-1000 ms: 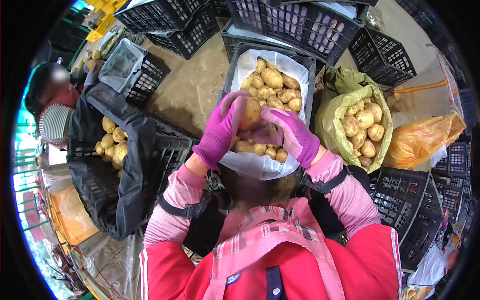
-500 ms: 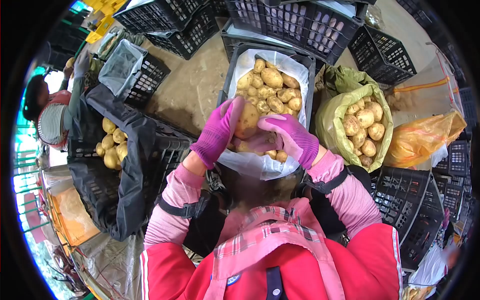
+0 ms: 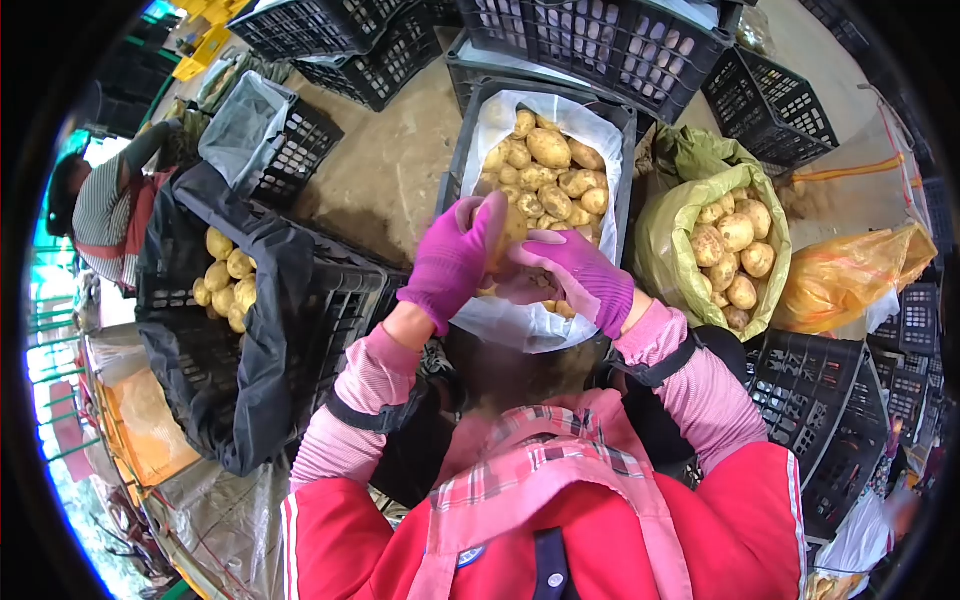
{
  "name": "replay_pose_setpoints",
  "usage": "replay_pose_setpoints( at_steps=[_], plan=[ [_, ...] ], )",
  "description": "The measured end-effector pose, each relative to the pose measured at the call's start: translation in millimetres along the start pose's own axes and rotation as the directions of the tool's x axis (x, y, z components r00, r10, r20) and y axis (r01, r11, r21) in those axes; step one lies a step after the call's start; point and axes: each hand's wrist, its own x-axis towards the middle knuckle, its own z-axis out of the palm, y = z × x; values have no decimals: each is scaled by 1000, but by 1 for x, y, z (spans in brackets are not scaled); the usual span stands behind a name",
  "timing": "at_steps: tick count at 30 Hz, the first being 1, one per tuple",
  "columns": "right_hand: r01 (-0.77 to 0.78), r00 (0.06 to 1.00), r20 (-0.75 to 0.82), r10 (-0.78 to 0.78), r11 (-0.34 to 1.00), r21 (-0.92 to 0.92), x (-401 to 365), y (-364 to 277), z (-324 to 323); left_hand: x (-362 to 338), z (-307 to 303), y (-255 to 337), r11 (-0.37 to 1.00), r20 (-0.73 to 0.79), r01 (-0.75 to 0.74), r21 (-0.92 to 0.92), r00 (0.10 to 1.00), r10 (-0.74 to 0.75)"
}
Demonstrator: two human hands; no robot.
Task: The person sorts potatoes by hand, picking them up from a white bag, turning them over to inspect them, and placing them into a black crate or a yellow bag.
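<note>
My left hand (image 3: pixel 460 255), in a purple glove, is closed round a large potato (image 3: pixel 509 238) above the near part of a lined crate. Its fingers cover much of the potato. My right hand (image 3: pixel 575 272), gloved the same way, has its fingers bent close beside that potato; a blurred brownish patch lies under them, and what they hold, if anything, I cannot make out. Below and beyond both hands, several potatoes (image 3: pixel 549 148) fill the black crate (image 3: pixel 628 165) with its white liner (image 3: pixel 490 125).
Right of the crate stands a green sack (image 3: pixel 660 235) of potatoes, beside an orange bag (image 3: pixel 850 275). On the left, a black-lined crate (image 3: pixel 350 290) holds several potatoes. Stacked crates (image 3: pixel 600 50) stand beyond. Another person (image 3: pixel 105 215) bends at the far left.
My left hand has turned, and the potato in it now shows less. The other person at the far left has shifted and leans further forward.
</note>
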Motion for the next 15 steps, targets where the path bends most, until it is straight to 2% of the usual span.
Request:
replay_pose_setpoints(
  at_steps=[3,5,7,8,9,11,12,13,14,15],
  plan=[
    [159,987,21,-160,945,-285,0,7,-4,-5,6,3,999,-39,-7,51,999,9],
    [209,976,15,-219,908,-364,-3,10,-2,-6,5,2,998,-51,-21,55,998,24],
    [256,966,69,-250,875,-412,-1,8,-6,-2,0,1,997,-16,59,-39,998,-60],
    [207,978,54,-201,915,-346,-1,6,-8,0,-4,0,991,4,100,-85,995,-100],
    [156,988,38,-151,948,-277,-2,3,-8,4,-11,1,972,90,147,-181,987,-133],
    [-90,995,-37,92,995,53,-9,-23,5,12,-27,5,900,258,249,-357,953,-161],
    [-91,996,-20,91,996,11,-11,-29,6,12,-29,1,941,233,39,-335,971,43],
    [-92,996,-1,92,995,-29,-14,-34,4,12,-30,-10,937,213,-173,-303,946,244],
    [-92,995,18,93,993,-69,-15,-36,1,14,-32,-23,888,202,-377,-264,878,433],
    [-56,998,21,59,993,-108,-16,-35,-1,18,-38,-37,713,198,-693,107,717,668]
  ],
)
